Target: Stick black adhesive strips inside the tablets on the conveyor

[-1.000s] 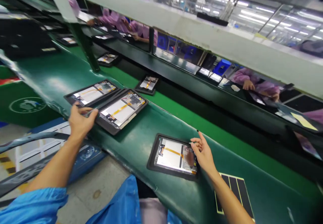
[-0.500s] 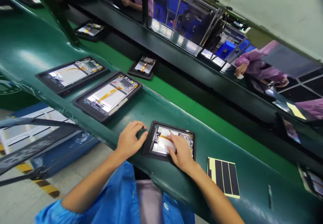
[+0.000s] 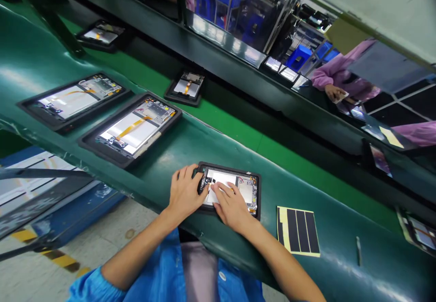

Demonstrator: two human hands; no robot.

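Observation:
An opened tablet lies in a black padded tray on the green bench, its white battery and circuit board showing. Around the tray's left end curl the fingers of my left hand, with its thumb over the tablet's connector end. My right hand rests across the battery, fingers stretched out and apart, the tips close to my left thumb. A small dark patch shows just above those tips. The orange ribbon cable is mostly hidden beneath my fingers. To the right lies a yellow-backed sheet of black adhesive strips.
Two more opened tablets sit in trays to the left. On the bright green belt beyond stand further trays with tablets. A thin rod lies at right. Co-workers in pink sleeves work across the line.
My left hand has moved right onto the tray's end. My right hand has shifted left across the battery, and the orange ribbon is now mostly covered. The view has shifted slightly.

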